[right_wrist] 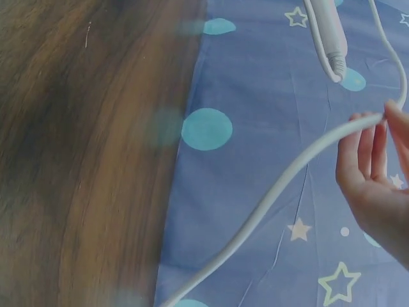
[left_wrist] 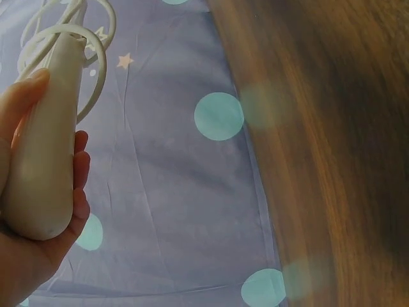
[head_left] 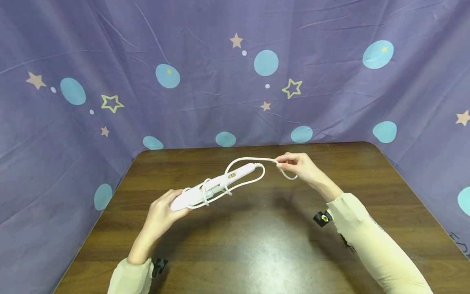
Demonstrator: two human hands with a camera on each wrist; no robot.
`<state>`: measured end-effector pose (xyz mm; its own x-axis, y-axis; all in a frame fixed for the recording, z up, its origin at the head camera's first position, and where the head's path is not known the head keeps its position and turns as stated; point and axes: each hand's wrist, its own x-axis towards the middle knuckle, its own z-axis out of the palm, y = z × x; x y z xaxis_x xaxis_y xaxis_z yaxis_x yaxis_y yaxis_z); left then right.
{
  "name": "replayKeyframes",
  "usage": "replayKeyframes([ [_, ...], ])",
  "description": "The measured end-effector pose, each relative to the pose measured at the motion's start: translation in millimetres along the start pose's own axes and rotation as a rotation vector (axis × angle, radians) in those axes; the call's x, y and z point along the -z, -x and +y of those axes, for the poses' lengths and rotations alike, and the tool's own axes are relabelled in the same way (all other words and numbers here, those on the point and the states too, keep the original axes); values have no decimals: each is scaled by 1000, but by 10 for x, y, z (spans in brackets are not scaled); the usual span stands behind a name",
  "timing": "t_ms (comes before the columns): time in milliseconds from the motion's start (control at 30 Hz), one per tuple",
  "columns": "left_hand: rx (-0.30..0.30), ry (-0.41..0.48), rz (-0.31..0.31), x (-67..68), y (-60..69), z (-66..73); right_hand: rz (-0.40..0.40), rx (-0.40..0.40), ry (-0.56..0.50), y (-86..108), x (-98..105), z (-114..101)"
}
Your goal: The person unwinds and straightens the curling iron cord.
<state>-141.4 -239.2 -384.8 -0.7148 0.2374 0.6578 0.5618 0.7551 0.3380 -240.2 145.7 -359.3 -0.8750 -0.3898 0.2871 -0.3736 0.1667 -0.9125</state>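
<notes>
A white hair styling iron (head_left: 235, 175) is held slanted above the table, its cord end pointing up and to the right. Loops of its white cord (head_left: 249, 158) are wound round the body. My left hand (head_left: 161, 210) grips the broad rounded end; in the left wrist view the thumb lies along one side and the fingers (left_wrist: 81, 169) curl round the other. Off to the right, my right hand (head_left: 299, 165) pinches the cord between thumb and fingertips, apart from the iron. A short length of cord (right_wrist: 255, 214) hangs past that hand. No plug can be made out.
Beneath both hands is a brown wooden table (head_left: 264, 245) with a glare spot near the front. A purple curtain (head_left: 205, 110) with stars and blue dots hangs behind and at the sides. Black clips (head_left: 322, 219) sit at the sleeve cuffs.
</notes>
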Motion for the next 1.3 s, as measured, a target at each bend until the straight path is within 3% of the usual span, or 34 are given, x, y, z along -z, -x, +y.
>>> replayKeyframes([
  [567, 36, -8, 35, 12, -9, -10, -376, 175, 128, 239, 37, 112],
  [967, 43, 9, 59, 58, -31, -1, -501, 154, 204, 274, 5, 249],
  [1300, 38, 36, 52, 88, -38, 6, -462, 70, 267, 196, 12, 434],
])
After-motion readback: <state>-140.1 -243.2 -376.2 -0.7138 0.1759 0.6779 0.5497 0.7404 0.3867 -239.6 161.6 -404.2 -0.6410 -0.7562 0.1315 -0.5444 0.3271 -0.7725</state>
